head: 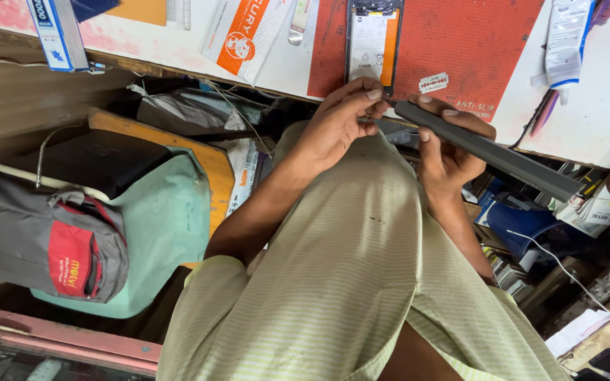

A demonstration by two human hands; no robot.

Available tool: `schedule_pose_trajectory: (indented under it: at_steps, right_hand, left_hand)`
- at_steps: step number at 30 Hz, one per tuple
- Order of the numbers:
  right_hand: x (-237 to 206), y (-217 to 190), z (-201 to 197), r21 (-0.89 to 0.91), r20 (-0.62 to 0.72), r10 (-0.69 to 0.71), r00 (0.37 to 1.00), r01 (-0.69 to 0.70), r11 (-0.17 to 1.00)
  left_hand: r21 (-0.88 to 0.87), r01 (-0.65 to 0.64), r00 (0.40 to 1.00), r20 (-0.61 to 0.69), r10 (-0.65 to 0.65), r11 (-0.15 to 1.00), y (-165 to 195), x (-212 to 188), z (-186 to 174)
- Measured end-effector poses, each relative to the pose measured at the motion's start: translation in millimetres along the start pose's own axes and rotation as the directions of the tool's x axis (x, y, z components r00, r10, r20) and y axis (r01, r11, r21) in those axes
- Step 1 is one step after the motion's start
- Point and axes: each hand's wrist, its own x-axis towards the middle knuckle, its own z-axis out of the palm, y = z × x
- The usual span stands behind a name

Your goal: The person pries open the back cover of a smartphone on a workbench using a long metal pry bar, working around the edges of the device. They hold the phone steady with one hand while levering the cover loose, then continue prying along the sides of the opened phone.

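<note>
**Grey bar in my right hand, its near tip meeting my left fingers**

Head view: my right hand [450, 152] is wrapped around a long, flat, dark grey bar [488, 150], fingers curled over its top edge and thumb pressed on the face. The bar's long axis runs from its upper-left tip, just below the red non-slip work mat [474, 49], down and away to the right, where the free end juts out past my wrist over the cluttered shelf. My left hand [340, 120] sits immediately left of that tip, fingers pinched together; something small seems to be between them, but I cannot tell what it is. So the bar's tip lies just to the right of my left fingertips, nearly touching, and the left hand is the nearer one to it. Farther off on the mat lie an opened phone with its battery exposed [373, 39] and a single razor blade [433, 82].
</note>
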Motion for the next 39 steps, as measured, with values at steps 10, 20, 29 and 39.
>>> schedule_pose_trajectory:
  at_steps: [10, 20, 29, 39]
  right_hand:
    - [4, -6, 9, 0.029, 0.003, 0.082, 0.997, -0.082, 0.996]
    - [22, -9, 23, 0.004, 0.112, 0.178, 0.978, -0.180, 0.984]
    - [26, 2, 53, -0.271, 0.240, 0.192, 0.952, -0.124, 0.955]
    - [17, 12, 58, -0.359, 0.223, 0.255, 0.941, -0.164, 0.919]
  left_hand:
    - [0.220, -0.145, 0.989, 0.012, 0.146, 0.965, 9, -8, -1]
    - [0.811, -0.558, 0.704, 0.575, 0.417, -0.175, 69, -25, -17]
    - [0.810, -0.489, 0.681, 0.586, 0.439, -0.323, 64, -25, -46]
    - [0.828, -0.442, 0.693, 0.559, 0.455, -0.345, 39, -83, -64]
